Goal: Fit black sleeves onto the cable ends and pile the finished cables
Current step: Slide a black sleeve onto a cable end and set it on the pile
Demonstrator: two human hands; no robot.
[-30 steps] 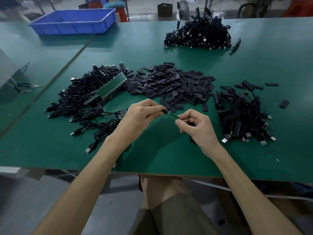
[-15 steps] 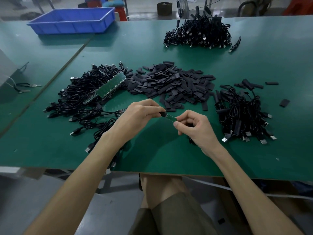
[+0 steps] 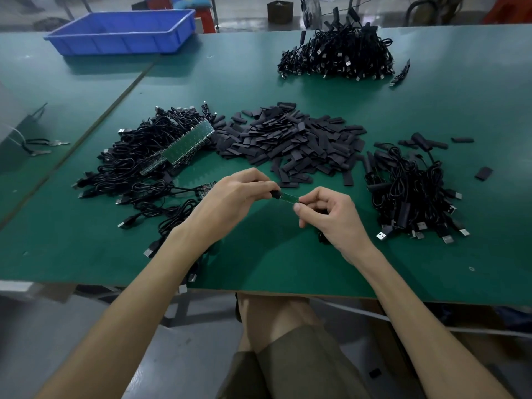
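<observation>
Your left hand [image 3: 230,197] and right hand [image 3: 331,214] meet above the near middle of the table [image 3: 288,263], both lifted off it. Between them you hold a small green board [image 3: 290,199], a cable's end, lying roughly level from left to right.

Your left hand pinches a black sleeve [image 3: 275,194] between thumb and fingertips. The sleeve sits at the board's left end, touching it; how far it covers the board cannot be told. Your right hand pinches the board's right end between thumb and forefinger, the other fingers curled in.

Just beyond your hands, in the middle, lies the sleeve heap [image 3: 293,142]. On its left, touching it, is the left pile [image 3: 135,165] of black cables, with a long green strip [image 3: 187,146] of boards slanting across its top. Some cables trail from this pile toward the near edge and pass under your left forearm. One bare end [image 3: 207,187] shows just beside your left hand.

Right of the heap is the right pile [image 3: 408,194] of cables, its USB plugs pointing near and several ends in black sleeves. A stray sleeve [image 3: 483,173] lies apart on its right.

Far off, right of the middle, stands the far pile [image 3: 339,56] of cables. A blue bin [image 3: 123,31] sits at the far left, and keys [image 3: 43,145] lie near the left edge.
</observation>
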